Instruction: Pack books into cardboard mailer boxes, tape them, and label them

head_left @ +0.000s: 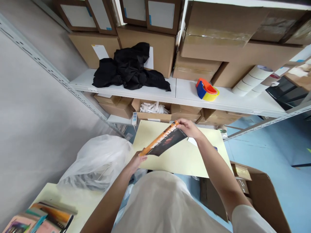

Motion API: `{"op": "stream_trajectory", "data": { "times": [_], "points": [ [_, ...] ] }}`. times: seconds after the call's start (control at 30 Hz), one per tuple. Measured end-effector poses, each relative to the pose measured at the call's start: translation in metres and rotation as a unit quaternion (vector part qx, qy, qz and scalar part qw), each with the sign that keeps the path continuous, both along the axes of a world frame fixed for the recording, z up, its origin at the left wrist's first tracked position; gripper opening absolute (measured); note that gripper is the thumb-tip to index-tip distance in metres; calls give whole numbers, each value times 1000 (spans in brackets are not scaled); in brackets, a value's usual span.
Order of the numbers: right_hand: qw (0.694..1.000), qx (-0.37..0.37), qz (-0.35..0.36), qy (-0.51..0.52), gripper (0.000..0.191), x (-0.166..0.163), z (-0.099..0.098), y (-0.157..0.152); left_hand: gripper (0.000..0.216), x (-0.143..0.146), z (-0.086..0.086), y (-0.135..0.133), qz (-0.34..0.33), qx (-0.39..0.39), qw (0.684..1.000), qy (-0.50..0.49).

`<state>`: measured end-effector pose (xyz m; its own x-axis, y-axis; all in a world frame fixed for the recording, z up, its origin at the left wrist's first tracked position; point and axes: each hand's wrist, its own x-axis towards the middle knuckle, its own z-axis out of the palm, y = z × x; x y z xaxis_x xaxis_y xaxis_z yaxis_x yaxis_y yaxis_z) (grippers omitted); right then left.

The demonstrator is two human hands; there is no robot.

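While my left hand [134,161] grips the near-left end of a thin black-and-orange book [167,139], my right hand [190,128] clasps its far-right end. Below lies a pale-yellow rectangular table [194,159].

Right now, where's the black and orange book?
In the head view, the book is near the centre, over the pale yellow table, held between the left hand and right hand.

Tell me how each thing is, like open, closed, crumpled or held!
Book: closed, tilted
Left hand: holding the book's lower end
Right hand: holding its upper end
Black cloth: crumpled
Plastic bag: puffed out
Box of white pieces: open
Box on the floor: open
Shelf carton: taped
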<state>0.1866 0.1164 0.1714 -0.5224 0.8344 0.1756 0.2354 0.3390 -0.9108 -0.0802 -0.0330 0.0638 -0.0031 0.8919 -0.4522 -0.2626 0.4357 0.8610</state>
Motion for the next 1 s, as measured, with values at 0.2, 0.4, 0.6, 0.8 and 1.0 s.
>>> {"op": "stream_trajectory", "data": {
  "times": [0.2, 0.4, 0.6, 0.8, 1.0],
  "points": [
    [996, 47, 44, -56, 22, -34, 3, 4, 49, 3, 41, 25, -76, 171, 977, 104],
    [997, 52, -42, -37, 26, -46, -19, -8, 25, 20, 38, 31, 0, 195, 952, 237],
    [995, -32, -98, -10, 48, 0, -48, -12, 26, 3, 25, 33, -18, 196, 951, 238],
    [947, -267, -72, 162, 73, 9, -89, -34, 37, -12, 20, 48, 35, 126, 984, 120],
    [906, -377, -112, 156, 44, -31, -119, -56, 46, -22, -12, 61, 67, 37, 995, 63]
  ]
}}
